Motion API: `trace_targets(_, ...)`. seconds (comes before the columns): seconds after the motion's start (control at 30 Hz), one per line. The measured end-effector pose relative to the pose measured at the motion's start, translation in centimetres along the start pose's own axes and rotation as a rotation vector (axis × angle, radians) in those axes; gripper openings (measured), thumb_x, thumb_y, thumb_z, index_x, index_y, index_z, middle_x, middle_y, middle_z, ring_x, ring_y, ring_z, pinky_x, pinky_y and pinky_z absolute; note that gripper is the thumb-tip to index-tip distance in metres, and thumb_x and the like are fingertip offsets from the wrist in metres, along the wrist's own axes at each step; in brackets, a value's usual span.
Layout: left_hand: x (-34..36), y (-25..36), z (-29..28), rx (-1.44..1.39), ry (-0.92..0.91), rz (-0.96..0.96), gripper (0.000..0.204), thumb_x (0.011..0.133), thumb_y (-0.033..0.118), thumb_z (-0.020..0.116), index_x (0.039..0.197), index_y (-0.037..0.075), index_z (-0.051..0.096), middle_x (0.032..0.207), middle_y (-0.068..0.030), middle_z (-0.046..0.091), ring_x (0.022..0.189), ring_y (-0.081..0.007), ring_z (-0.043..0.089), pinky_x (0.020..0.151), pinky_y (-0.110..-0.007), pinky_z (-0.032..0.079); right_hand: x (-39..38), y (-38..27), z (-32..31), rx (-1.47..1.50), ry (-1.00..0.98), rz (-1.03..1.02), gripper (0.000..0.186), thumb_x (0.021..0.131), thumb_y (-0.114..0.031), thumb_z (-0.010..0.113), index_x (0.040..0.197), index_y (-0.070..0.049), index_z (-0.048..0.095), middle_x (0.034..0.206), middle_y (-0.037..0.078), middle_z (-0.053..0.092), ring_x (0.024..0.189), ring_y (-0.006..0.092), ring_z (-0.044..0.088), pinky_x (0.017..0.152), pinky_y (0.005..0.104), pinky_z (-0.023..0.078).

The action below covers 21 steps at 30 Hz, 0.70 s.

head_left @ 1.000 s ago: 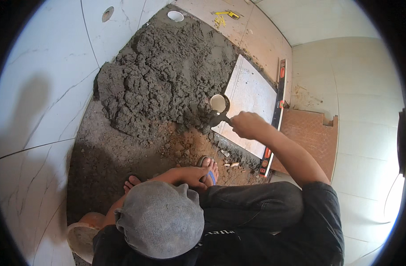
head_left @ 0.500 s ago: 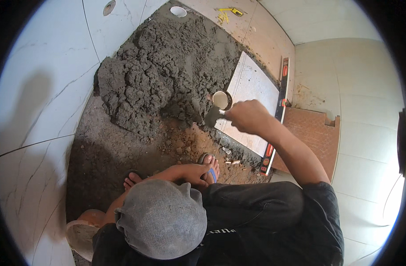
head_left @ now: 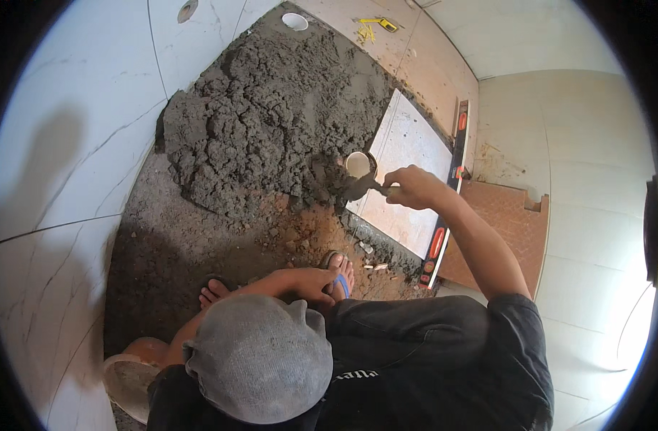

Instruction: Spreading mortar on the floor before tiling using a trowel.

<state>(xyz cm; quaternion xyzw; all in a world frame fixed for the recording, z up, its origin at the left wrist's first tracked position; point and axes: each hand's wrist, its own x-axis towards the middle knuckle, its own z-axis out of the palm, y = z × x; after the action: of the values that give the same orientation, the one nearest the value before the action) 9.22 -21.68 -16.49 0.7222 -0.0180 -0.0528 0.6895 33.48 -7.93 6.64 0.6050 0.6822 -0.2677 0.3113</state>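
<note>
My right hand point(head_left: 409, 188) is shut on the handle of a trowel point(head_left: 350, 189). Its blade is pushed into the near right edge of a large heap of grey mortar point(head_left: 271, 122), just below a round white pipe opening point(head_left: 358, 164). A pale laid floor tile point(head_left: 415, 154) lies under that hand. My left hand point(head_left: 309, 281) rests low by my foot in a sandal point(head_left: 341, 271), its fingers curled on my leg and holding no tool.
A long orange and black spirit level point(head_left: 450, 188) lies along the tile's right edge. Brown tiles point(head_left: 505, 230) are stacked to the right, and a bucket point(head_left: 131, 377) stands at the lower left. White marbled wall tiles point(head_left: 70, 144) line the left. Yellow tools point(head_left: 378, 23) lie at the top.
My right hand has shifted slightly away from me with the trowel, the blade staying at the heap's edge by the pipe opening. My left hand has not moved.
</note>
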Motion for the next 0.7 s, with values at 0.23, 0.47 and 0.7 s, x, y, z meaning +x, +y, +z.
trace_targets(0.23, 0.5, 0.7, -0.2, 0.033, -0.042, 0.009, 0.107, 0.085, 0.045, 0.076, 0.145, -0.024, 0.021, 0.129, -0.0341, 0.059, 0.118, -0.0415, 0.062, 0.097, -0.041, 0.050, -1.6, -1.4, 1.6, -0.040, 0.045, 0.093, 0.027, 0.087, -0.029, 0.068, 0.111, -0.015, 0.070, 0.098, 0.018, 0.073, 0.095, 0.0384, 0.071, 0.082, 0.0521, 0.056)
trace_targets(0.47, 0.9, 0.3, 0.0, 0.095, -0.034, 0.047, 0.112, 0.086, 0.048, 0.073, 0.146, -0.026, 0.015, 0.141, -0.0418, 0.047, 0.128, -0.0441, 0.056, 0.106, -0.040, 0.046, -1.1, -3.0, 2.6, -0.118, 0.008, 0.173, 0.024, 0.088, -0.022, 0.063, 0.110, -0.013, 0.069, 0.098, 0.019, 0.073, 0.094, 0.0378, 0.072, 0.081, 0.0516, 0.057)
trace_targets(0.7, 0.1, 1.7, -0.3, 0.057, -0.051, -0.008, 0.107, 0.086, 0.048, 0.074, 0.143, -0.027, 0.022, 0.124, -0.0347, 0.062, 0.117, -0.0421, 0.063, 0.097, -0.041, 0.050, -1.1, -4.6, 1.5, -0.210, -0.001, 0.142, 0.024, 0.086, -0.018, 0.061, 0.107, -0.012, 0.070, 0.096, 0.019, 0.073, 0.092, 0.0377, 0.072, 0.081, 0.0515, 0.057)
